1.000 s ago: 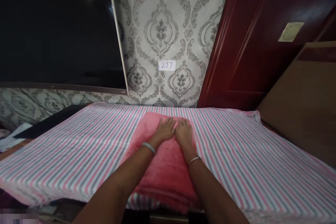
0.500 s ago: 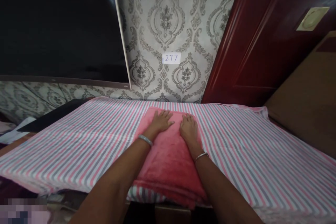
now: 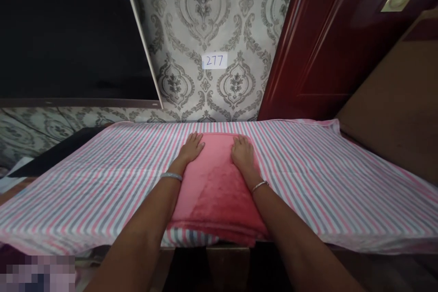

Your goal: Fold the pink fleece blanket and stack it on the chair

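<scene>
A folded pink plush blanket [image 3: 215, 182] lies on a striped cloth [image 3: 301, 182] that covers the table, its near edge hanging slightly over the front. My left hand [image 3: 192, 148] rests flat on the blanket's far left corner, fingers stretched and a light bangle at the wrist. On the far right part of the blanket lies my right hand [image 3: 242, 151], palm down with the fingers extended and a thin bracelet at the wrist. Both hands press on top; neither grips the fabric.
Behind the table is a patterned wall with a paper label [image 3: 214, 60] reading 277. A large dark television screen [image 3: 71, 32] fills the upper left. A dark red door [image 3: 318, 36] and a brown cardboard panel [image 3: 397, 105] stand at the right.
My left hand has slid left to the blanket's far left corner, widening the gap between my hands. My right hand stays on the far right part. The camera view has shifted somewhat.
</scene>
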`<state>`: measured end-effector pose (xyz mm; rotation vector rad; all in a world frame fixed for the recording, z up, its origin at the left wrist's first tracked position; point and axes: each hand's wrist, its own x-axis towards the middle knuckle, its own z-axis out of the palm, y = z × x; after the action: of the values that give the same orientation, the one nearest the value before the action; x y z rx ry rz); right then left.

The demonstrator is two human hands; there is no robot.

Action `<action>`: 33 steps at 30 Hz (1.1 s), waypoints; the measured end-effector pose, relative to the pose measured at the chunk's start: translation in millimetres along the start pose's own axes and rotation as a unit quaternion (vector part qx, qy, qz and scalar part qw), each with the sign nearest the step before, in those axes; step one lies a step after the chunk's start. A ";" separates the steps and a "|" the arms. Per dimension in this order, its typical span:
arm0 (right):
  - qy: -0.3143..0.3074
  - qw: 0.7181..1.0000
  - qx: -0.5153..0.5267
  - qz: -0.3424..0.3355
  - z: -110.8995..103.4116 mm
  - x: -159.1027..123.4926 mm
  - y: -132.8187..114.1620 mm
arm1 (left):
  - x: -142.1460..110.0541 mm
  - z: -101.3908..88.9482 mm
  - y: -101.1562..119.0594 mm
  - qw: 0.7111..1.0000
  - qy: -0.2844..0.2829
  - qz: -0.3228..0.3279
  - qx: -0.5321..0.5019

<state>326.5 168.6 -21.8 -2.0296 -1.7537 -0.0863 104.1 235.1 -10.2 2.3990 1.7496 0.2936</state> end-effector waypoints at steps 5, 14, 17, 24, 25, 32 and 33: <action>-0.023 1.000 0.001 0.006 -12.1 -2.5 -4.0 | -10.9 -22.1 23.7 0.994 0.008 -0.072 0.078; -0.085 0.996 0.013 -0.037 -45.9 -34.4 -10.8 | -108.8 -40.1 83.9 0.988 0.036 0.078 0.125; -0.087 0.987 0.022 -0.130 -44.9 -81.3 -10.3 | -146.4 -18.9 94.7 0.984 0.035 0.141 0.105; -0.082 0.985 0.005 -0.152 -34.3 -127.1 -8.3 | -167.1 17.9 93.1 0.984 0.031 0.149 0.096; -0.074 0.985 0.004 -0.154 -32.6 -126.8 -8.2 | -166.6 17.4 90.7 0.984 0.033 0.146 0.095; -0.049 0.986 0.020 -0.160 -25.4 -128.5 -5.8 | -171.2 0.1 32.3 0.991 0.056 0.060 0.107; -0.052 0.986 0.023 -0.158 -25.3 -128.9 -5.9 | -172.3 0.8 21.6 0.992 0.064 0.049 0.097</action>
<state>302.8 40.6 -40.6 -1.7360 -2.1124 -0.0381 73.0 64.4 -17.0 2.6632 1.7913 0.3092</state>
